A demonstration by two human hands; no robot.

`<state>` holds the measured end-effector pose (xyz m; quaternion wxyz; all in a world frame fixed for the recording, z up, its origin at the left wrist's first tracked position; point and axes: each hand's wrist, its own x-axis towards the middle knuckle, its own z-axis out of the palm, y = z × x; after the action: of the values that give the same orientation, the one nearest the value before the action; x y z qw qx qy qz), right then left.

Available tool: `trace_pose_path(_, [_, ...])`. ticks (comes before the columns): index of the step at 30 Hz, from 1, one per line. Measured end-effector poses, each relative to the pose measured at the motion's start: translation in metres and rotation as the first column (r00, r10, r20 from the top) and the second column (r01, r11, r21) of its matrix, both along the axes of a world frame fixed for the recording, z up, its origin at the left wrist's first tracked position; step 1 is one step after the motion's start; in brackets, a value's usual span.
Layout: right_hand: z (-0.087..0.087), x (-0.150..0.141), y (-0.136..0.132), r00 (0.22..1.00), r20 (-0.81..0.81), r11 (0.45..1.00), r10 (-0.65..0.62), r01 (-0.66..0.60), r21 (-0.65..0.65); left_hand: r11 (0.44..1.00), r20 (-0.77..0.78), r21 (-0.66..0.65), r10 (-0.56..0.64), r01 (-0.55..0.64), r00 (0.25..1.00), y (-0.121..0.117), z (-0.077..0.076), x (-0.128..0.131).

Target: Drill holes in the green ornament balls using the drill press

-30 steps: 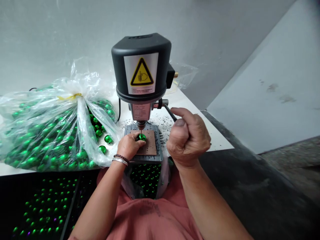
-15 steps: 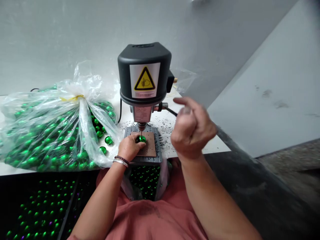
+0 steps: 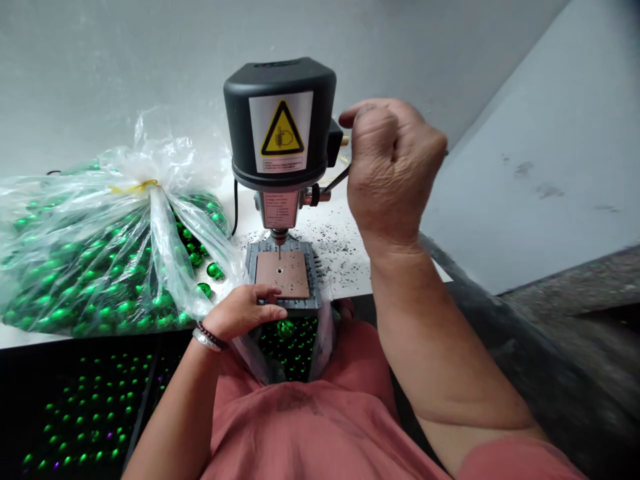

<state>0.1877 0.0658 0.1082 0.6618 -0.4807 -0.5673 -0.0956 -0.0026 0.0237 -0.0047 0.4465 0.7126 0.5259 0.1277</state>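
My left hand (image 3: 245,311) is open at the front edge of the drill press base (image 3: 314,283), thumb and fingers apart with nothing between them. Just below its fingertips, a shiny green ball (image 3: 285,327) is over the opening of a plastic bag (image 3: 324,340) that holds many such balls. My right hand (image 3: 395,167) is closed around the feed lever (image 3: 340,177), raised beside the black motor housing (image 3: 280,127). The drill bit (image 3: 280,253) stands above a brown board (image 3: 294,275) with a small hole in it.
A tied clear bag (image 3: 163,230) full of green balls covers the left of the white table (image 3: 360,267). Two loose green balls (image 3: 215,270) lie beside it. Dark shavings (image 3: 333,243) are scattered right of the press. More green balls (image 3: 87,403) show at lower left.
My left hand has drawn back from under the bit and let go of the green ball, which is now over the lower bag. My right hand has risen with the lever, and the bit is clear.
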Motion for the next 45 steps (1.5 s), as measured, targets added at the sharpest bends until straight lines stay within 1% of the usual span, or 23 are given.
trace_pose_path(2, [0.0,0.0,0.0,1.0,0.005,0.999,0.014,-0.014,0.039,0.988,0.112,-0.013,0.153,-0.152,0.982,0.003,-0.006,0.003])
trace_pose_path(3, [0.0,0.0,0.0,1.0,0.007,0.998,0.019,-0.02,0.054,0.966,0.207,-0.041,0.257,-0.255,0.944,0.004,-0.008,0.005])
trace_pose_path(4, [0.0,0.001,0.0,1.0,0.009,0.998,0.022,-0.023,0.064,0.929,0.314,-0.101,0.369,-0.356,0.875,0.006,-0.009,0.007])
trace_pose_path(5, [-0.001,0.001,0.0,1.0,0.011,0.997,0.022,-0.023,0.07,0.877,0.415,-0.193,0.48,-0.44,0.773,0.008,-0.01,0.009])
trace_pose_path(6, [-0.001,0.001,0.001,1.0,0.018,0.997,0.025,-0.026,0.069,0.817,0.493,-0.306,0.575,-0.489,0.653,0.009,-0.009,0.011])
trace_pose_path(7, [-0.001,0.001,0.001,0.999,0.022,0.997,0.026,-0.028,0.069,0.763,0.542,-0.418,0.645,-0.492,0.539,0.011,-0.008,0.013])
trace_pose_path(8, [-0.001,0.002,0.001,0.999,0.025,0.997,0.03,-0.032,0.077,0.725,0.567,-0.513,0.688,-0.46,0.453,0.011,-0.006,0.015])
trace_pose_path(9, [-0.001,0.002,0.002,0.999,0.026,0.995,0.039,-0.041,0.09,0.706,0.582,-0.575,0.708,-0.413,0.399,0.012,-0.004,0.016])
trace_pose_path(11, [-0.002,0.002,0.002,0.998,0.021,0.992,0.057,-0.059,0.116,0.71,0.611,-0.612,0.705,-0.349,0.362,0.011,-0.002,0.017])
trace_pose_path(13, [-0.002,0.002,0.003,0.998,0.019,0.989,0.064,-0.066,0.13,0.736,0.619,-0.581,0.677,-0.347,0.399,0.009,-0.003,0.017])
trace_pose_path(16, [-0.002,0.003,0.003,0.997,0.038,0.991,0.061,-0.065,0.115,0.784,0.565,-0.46,0.621,-0.417,0.544,0.006,-0.008,0.017])
trace_pose_path(18, [-0.002,0.003,0.002,0.997,0.045,0.993,0.055,-0.06,0.104,0.824,0.534,-0.376,0.566,-0.424,0.628,0.004,-0.01,0.017])
trace_pose_path(21, [-0.002,0.003,0.0,0.998,0.041,0.995,0.054,-0.057,0.083,0.868,0.522,-0.279,0.496,-0.411,0.693,0.005,-0.011,0.017])
trace_pose_path(23, [-0.002,0.003,0.0,0.997,0.03,0.994,0.064,-0.066,0.084,0.879,0.511,-0.22,0.474,-0.424,0.717,0.007,-0.011,0.018])
trace_pose_path(24, [-0.002,0.003,0.0,0.997,0.027,0.994,0.066,-0.068,0.088,0.879,0.517,-0.217,0.472,-0.424,0.714,0.009,-0.012,0.018])
trace_pose_path(28, [-0.001,0.002,0.001,0.998,0.034,0.995,0.051,-0.054,0.087,0.854,0.592,-0.347,0.521,-0.389,0.615,0.02,-0.014,0.02])
trace_pose_path(29, [-0.001,0.002,0.001,0.998,0.034,0.995,0.055,-0.058,0.084,0.845,0.583,-0.364,0.535,-0.392,0.611,0.022,-0.015,0.021])
trace_pose_path(30, [-0.001,0.002,0.001,0.998,0.03,0.995,0.061,-0.063,0.08,0.839,0.56,-0.363,0.544,-0.405,0.625,0.025,-0.015,0.022])
trace_pose_path(32, [-0.001,0.003,0.001,0.997,0.01,0.994,0.077,-0.078,0.074,0.842,0.49,-0.33,0.54,-0.428,0.685,0.03,-0.016,0.025])
trace_pose_path(34, [-0.001,0.003,0.0,0.996,-0.006,0.994,0.085,-0.085,0.064,0.857,0.416,-0.274,0.515,-0.437,0.749,0.035,-0.018,0.027])
trace_pose_path(37, [0.0,0.005,-0.002,0.996,-0.01,0.994,0.09,-0.09,0.054,0.882,0.322,-0.17,0.472,-0.44,0.82,0.04,-0.024,0.029])
trace_pose_path(41, [-0.001,0.005,-0.003,0.994,-0.025,0.993,0.109,-0.107,0.054,0.903,0.214,-0.067,0.429,-0.425,0.877,0.043,-0.029,0.031])
trace_pose_path(45, [-0.001,0.005,-0.003,0.992,-0.029,0.992,0.121,-0.12,0.033,0.917,0.103,0.015,0.395,-0.399,0.913,0.044,-0.025,0.037])
